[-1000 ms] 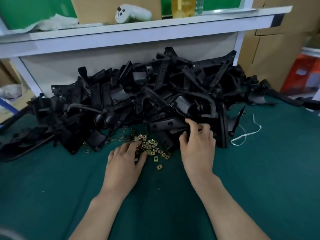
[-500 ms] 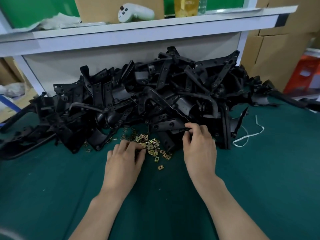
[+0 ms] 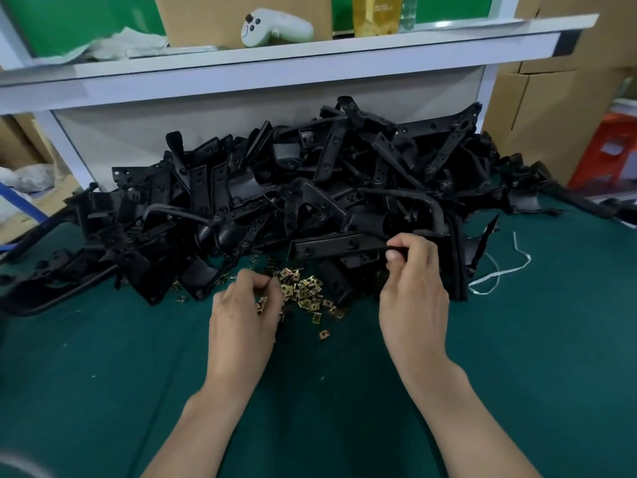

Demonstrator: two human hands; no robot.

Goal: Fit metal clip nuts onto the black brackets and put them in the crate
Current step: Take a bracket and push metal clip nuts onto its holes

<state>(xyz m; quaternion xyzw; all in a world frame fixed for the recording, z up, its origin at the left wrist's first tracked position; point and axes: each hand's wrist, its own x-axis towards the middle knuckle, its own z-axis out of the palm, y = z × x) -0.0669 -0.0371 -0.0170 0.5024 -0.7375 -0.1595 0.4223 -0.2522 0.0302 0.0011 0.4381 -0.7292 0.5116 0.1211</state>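
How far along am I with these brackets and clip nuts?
Done: nothing finished is in view. In hand: the right hand pinches the end of a bracket at the front of the pile; the left hand curls into the nuts, grip unclear. Left: the whole pile.

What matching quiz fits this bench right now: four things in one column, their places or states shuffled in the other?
Things
1. right hand
2. left hand
3. white cord
4. white controller

Places or states
A. on the shelf above the bracket pile
B. pinches the end of a black bracket
C. lies on the green mat, right of the pile
D. fingers curled over the clip nuts

Pairs: 1-B, 2-D, 3-C, 4-A
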